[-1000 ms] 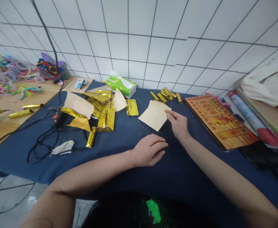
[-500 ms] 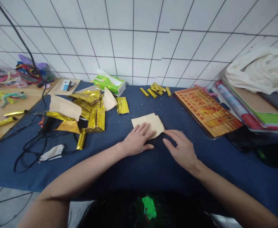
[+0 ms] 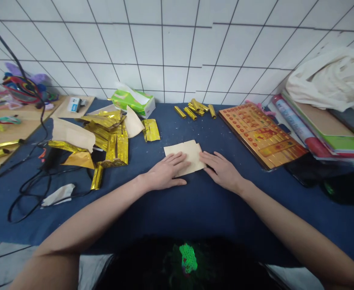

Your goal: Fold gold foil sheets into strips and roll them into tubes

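Note:
A folded sheet of beige paper lies flat on the blue cloth in front of me. My left hand rests on its left part, fingers stretched out and pressing down. At the right edge of the paper is my right hand, its fingers extended and touching the folded edge. Part of the sheet is hidden under both hands.
Crumpled gold foil paper is heaped at left, near black cables. Behind it stands a green tissue pack. Several gold paper rolls lie by the tiled wall. An orange-gold printed pack sits at right.
My right hand has moved onto the paper's right edge, its fingers now lying flatter. The left hand stays pressed on the sheet. The whole view has shifted slightly.

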Demonstrator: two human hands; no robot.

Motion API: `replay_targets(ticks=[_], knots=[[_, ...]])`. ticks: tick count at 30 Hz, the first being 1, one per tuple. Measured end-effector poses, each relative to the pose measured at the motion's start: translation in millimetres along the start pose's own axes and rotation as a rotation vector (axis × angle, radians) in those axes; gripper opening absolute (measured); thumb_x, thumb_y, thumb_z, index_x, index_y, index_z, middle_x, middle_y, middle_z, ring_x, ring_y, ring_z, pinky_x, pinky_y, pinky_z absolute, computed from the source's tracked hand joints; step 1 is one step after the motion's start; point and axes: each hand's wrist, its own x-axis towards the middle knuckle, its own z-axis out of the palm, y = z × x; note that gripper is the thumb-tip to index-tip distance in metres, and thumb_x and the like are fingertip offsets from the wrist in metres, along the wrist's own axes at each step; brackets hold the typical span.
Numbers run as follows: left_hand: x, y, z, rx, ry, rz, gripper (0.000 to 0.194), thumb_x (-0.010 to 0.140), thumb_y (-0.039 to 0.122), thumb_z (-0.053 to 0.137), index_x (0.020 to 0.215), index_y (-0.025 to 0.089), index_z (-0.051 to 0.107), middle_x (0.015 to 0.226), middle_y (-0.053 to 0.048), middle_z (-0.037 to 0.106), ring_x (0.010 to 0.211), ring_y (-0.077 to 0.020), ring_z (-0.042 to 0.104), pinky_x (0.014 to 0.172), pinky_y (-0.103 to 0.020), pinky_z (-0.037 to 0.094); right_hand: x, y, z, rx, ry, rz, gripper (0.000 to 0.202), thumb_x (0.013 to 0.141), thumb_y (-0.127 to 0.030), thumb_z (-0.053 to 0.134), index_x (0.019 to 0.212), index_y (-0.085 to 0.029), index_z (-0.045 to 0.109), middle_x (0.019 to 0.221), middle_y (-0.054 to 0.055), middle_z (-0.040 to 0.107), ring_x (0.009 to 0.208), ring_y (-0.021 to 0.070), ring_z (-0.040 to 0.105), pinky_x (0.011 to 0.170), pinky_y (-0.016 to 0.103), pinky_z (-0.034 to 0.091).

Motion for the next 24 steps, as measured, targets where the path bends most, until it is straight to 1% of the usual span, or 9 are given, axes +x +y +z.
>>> replay_targets(ticks=[2, 3, 5, 7, 10, 13, 17, 20, 24], knots=[[-0.9, -1.0, 0.2, -0.034, 0.042, -0.016, 0.073, 0.079, 0.056, 0.049, 0.135, 0.013, 0.032, 0.142, -0.016, 0.032, 0.135, -0.0254, 0.023, 0.109, -0.042, 0.022, -0.8, 0.6, 1.4, 0.036, 0.117, -0.007, 0.028, 0.089, -0.018, 0.040, 0.106, -0.018, 0.062, 0.116, 0.008, 0.062, 0.111, 0.0196, 0.055, 0.098, 0.043, 0.039], [-1.5, -1.6, 0.7, -0.055, 0.066, -0.017, 0.071, 0.079, 0.053, 0.052, 0.133, 0.011, 0.034, 0.140, -0.017, 0.036, 0.134, -0.0253, 0.026, 0.109, -0.042, 0.024, -0.1, -0.8, 1.8, 0.066, 0.162, -0.013, 0.025, 0.088, -0.018, 0.042, 0.099, -0.018, 0.064, 0.109, 0.008, 0.065, 0.105, 0.0195, 0.057, 0.095, 0.041, 0.042], [-2.9, -3.5, 2.1, -0.113, 0.137, -0.009, 0.050, 0.083, 0.042, 0.052, 0.122, 0.011, 0.047, 0.133, -0.016, 0.046, 0.129, -0.0230, 0.035, 0.106, -0.040, 0.030, 2.8, -5.2, 1.2, 0.145, 0.214, -0.010, 0.020, 0.087, -0.020, 0.047, 0.087, -0.018, 0.067, 0.098, 0.007, 0.068, 0.094, 0.0188, 0.059, 0.086, 0.037, 0.046], [-4.3, -5.8, 2.7, -0.185, 0.227, -0.027, 0.025, 0.087, 0.029, 0.048, 0.102, 0.014, 0.060, 0.121, -0.011, 0.057, 0.119, -0.0194, 0.047, 0.100, -0.035, 0.038, 6.2, -9.8, -1.3, 0.215, 0.205, 0.018, 0.018, 0.085, -0.021, 0.050, 0.080, -0.018, 0.067, 0.091, 0.006, 0.067, 0.086, 0.0179, 0.058, 0.079, 0.034, 0.048], [-5.4, -7.8, 0.0, -0.250, 0.316, -0.123, 0.016, 0.085, 0.023, 0.050, 0.083, 0.017, 0.065, 0.098, -0.006, 0.065, 0.098, -0.0164, 0.057, 0.088, -0.031, 0.046, 11.1, -14.6, -6.8, 0.263, 0.141, 0.083, 0.016, 0.083, -0.023, 0.054, 0.074, -0.019, 0.066, 0.086, 0.005, 0.065, 0.079, 0.0170, 0.055, 0.075, 0.034, 0.046], [-5.0, -6.9, -6.2, -0.253, 0.295, -0.198, 0.013, 0.083, 0.023, 0.054, 0.080, 0.018, 0.066, 0.085, -0.003, 0.064, 0.089, -0.0160, 0.056, 0.083, -0.030, 0.046, 16.9, -15.4, -10.2, 0.292, 0.082, 0.126, 0.015, 0.082, -0.026, 0.056, 0.071, -0.020, 0.066, 0.082, 0.003, 0.064, 0.075, 0.0166, 0.053, 0.075, 0.034, 0.043], [-4.5, -5.0, -13.7, -0.245, 0.211, -0.351, 0.012, 0.081, 0.022, 0.055, 0.077, 0.019, 0.066, 0.080, -0.001, 0.064, 0.080, -0.0158, 0.056, 0.077, -0.030, 0.045, 26.7, -11.9, -11.2, 0.355, -0.011, 0.216, 0.020, 0.081, -0.029, 0.055, 0.065, -0.021, 0.063, 0.068, -0.001, 0.063, 0.067, 0.0154, 0.052, 0.068, 0.032, 0.040], [-4.8, -4.9, -16.7, -0.220, 0.156, -0.434, 0.012, 0.080, 0.023, 0.055, 0.074, 0.019, 0.065, 0.079, -0.001, 0.065, 0.076, -0.0164, 0.056, 0.073, -0.030, 0.044, 32.6, -10.1, -12.1, 0.392, -0.079, 0.274, 0.022, 0.081, -0.030, 0.054, 0.064, -0.021, 0.063, 0.067, -0.001, 0.063, 0.066, 0.0151, 0.053, 0.067, 0.030, 0.039], [-4.9, -3.9, -19.8, -0.217, 0.101, -0.482, 0.015, 0.081, 0.027, 0.053, 0.075, 0.019, 0.065, 0.079, -0.001, 0.066, 0.076, -0.0171, 0.057, 0.069, -0.028, 0.042, 35.3, -13.5, -12.9, 0.346, -0.089, 0.308, 0.027, 0.082, -0.031, 0.050, 0.059, -0.021, 0.062, 0.061, -0.001, 0.061, 0.059, 0.0142, 0.052, 0.064, 0.030, 0.038]])
